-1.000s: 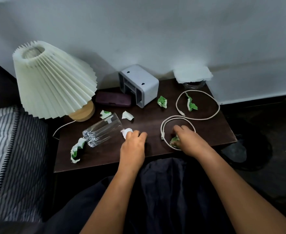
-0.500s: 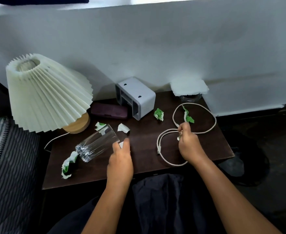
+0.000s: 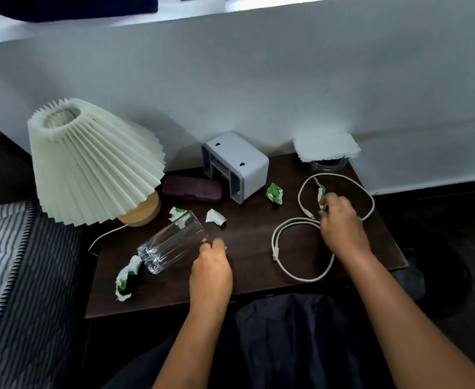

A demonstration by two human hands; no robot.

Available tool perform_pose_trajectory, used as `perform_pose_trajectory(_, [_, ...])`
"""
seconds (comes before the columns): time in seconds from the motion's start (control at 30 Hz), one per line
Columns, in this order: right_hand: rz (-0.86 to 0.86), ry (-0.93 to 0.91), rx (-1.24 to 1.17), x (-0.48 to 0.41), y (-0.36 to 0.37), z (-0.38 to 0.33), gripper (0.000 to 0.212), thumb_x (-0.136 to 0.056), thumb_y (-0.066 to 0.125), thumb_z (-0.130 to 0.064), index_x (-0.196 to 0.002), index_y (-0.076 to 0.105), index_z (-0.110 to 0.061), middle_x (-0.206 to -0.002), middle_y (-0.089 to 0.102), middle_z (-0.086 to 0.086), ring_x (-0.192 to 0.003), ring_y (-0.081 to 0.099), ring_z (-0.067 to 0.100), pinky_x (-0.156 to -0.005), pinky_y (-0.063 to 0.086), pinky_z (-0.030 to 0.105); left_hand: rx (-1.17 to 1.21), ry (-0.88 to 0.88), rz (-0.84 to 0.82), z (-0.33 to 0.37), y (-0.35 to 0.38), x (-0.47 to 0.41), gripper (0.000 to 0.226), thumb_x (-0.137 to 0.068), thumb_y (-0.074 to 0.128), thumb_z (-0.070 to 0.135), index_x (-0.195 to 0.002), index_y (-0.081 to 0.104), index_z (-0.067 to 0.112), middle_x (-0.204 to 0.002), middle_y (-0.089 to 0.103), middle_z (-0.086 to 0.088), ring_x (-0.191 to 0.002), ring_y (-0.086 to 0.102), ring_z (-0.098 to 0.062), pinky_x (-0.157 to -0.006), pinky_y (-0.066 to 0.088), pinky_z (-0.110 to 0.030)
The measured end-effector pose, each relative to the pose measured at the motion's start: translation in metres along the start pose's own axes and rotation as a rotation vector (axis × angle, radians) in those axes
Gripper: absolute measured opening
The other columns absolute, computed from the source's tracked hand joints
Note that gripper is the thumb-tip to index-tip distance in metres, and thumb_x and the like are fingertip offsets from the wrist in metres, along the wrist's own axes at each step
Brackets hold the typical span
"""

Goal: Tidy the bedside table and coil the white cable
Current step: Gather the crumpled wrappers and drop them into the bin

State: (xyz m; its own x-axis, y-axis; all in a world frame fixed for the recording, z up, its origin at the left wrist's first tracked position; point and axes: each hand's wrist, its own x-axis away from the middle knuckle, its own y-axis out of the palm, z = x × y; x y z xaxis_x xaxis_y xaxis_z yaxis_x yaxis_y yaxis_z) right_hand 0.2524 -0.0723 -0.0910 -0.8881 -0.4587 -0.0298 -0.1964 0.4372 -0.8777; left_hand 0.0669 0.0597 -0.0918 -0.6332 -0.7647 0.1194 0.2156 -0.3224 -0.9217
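Observation:
A white cable (image 3: 334, 174) lies in loose loops on the right of the dark bedside table (image 3: 253, 240). My right hand (image 3: 343, 228) rests over the loops, its fingertips pinching a green and white paper scrap (image 3: 320, 190) inside the far loop. My left hand (image 3: 211, 268) is curled at the rim of a clear glass (image 3: 171, 245) that lies on its side. The small white scrap that lay there is hidden under its fingers. More crumpled scraps lie at the centre back (image 3: 275, 193), beside the glass (image 3: 215, 217) and near the front left (image 3: 127, 276).
A pleated lamp (image 3: 96, 161) stands at the back left. A dark purple case (image 3: 191, 188) and a grey box (image 3: 236, 167) sit behind the glass. A tissue-covered glass (image 3: 326, 148) stands at the back right by the wall. A striped bed (image 3: 3, 248) lies on the left.
My right hand lifted from the front cable loop, where a green scrap lay, and moved back to the scrap in the far loop. My left hand closed over the white scrap by the glass.

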Motion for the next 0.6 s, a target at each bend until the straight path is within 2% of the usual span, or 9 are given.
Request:
perform_pose_trajectory(0.1, [-0.024,-0.019,0.117,-0.008,0.001,0.013,0.041,-0.089,0.043,-0.002,-0.127,0.047,-0.015,-0.123,0.041,0.017,-0.089,0.057,0.047,-0.073,0.045,0.047,0.115,0.062,0.076,0.010,-0.003,-0.005,0.017,-0.097,0.033,0.012,-0.099,0.050,0.010,-0.095,0.053,-0.009,-0.087,0.057,-0.033,-0.066,0.032,-0.033])
perform_pose_trajectory(0.2, [-0.135,-0.021,0.190,-0.014,0.008,0.023,0.044,-0.095,0.040,-0.015,-0.136,0.040,-0.030,-0.142,0.031,0.014,-0.099,0.057,0.045,-0.077,0.047,0.046,0.277,0.069,0.078,0.020,-0.006,-0.011,0.025,-0.097,0.037,0.022,-0.077,0.046,0.010,-0.074,0.049,-0.005,-0.072,0.053,-0.026,-0.063,0.032,-0.033])
perform_pose_trajectory(0.3, [-0.163,-0.008,0.200,-0.019,0.013,0.026,0.039,-0.096,0.041,-0.027,-0.135,0.043,-0.028,-0.145,0.034,0.009,-0.103,0.059,0.043,-0.080,0.048,0.045,0.522,-0.107,-0.042,0.024,-0.010,-0.017,0.038,-0.090,0.048,0.022,-0.056,0.038,0.011,-0.053,0.042,-0.001,-0.048,0.043,-0.010,-0.051,0.036,-0.020])
perform_pose_trajectory(0.37, [-0.079,-0.039,0.209,-0.021,0.013,0.024,0.031,-0.094,0.047,-0.030,-0.121,0.056,-0.018,-0.131,0.050,0.009,-0.095,0.062,0.041,-0.075,0.049,0.042,0.724,-0.251,-0.107,0.024,-0.011,-0.020,0.034,-0.083,0.054,0.019,-0.051,0.046,0.012,-0.051,0.044,-0.001,-0.047,0.041,-0.014,-0.048,0.035,-0.022])
perform_pose_trajectory(0.43, [0.001,-0.065,0.178,-0.022,0.011,0.018,0.024,-0.092,0.052,-0.031,-0.098,0.063,-0.010,-0.109,0.060,0.012,-0.085,0.063,0.040,-0.067,0.046,0.039,1.007,-0.369,-0.167,0.026,-0.014,-0.022,0.027,-0.082,0.053,0.011,-0.055,0.059,0.010,-0.056,0.059,-0.002,-0.048,0.045,-0.013,-0.048,0.036,-0.022])
perform_pose_trajectory(0.5, [0.040,-0.056,0.115,-0.022,0.009,0.007,0.027,-0.090,0.055,-0.033,-0.077,0.058,-0.009,-0.090,0.062,0.014,-0.079,0.061,0.039,-0.062,0.040,0.035,1.198,-0.418,-0.199,0.027,-0.020,-0.023,0.026,-0.083,0.049,0.002,-0.060,0.060,0.006,-0.059,0.069,0.001,-0.049,0.044,-0.009,-0.047,0.035,-0.020])
perform_pose_trajectory(0.6, [0.047,-0.070,0.015,-0.022,0.009,-0.017,0.025,-0.088,0.054,-0.024,-0.067,0.050,-0.012,-0.072,0.060,0.012,-0.071,0.061,0.035,-0.059,0.039,0.032,1.285,-0.416,-0.170,0.022,-0.030,-0.025,0.038,-0.084,0.050,0.001,-0.049,0.055,0.014,-0.049,0.060,0.004,-0.045,0.040,-0.006,-0.043,0.031,-0.018])
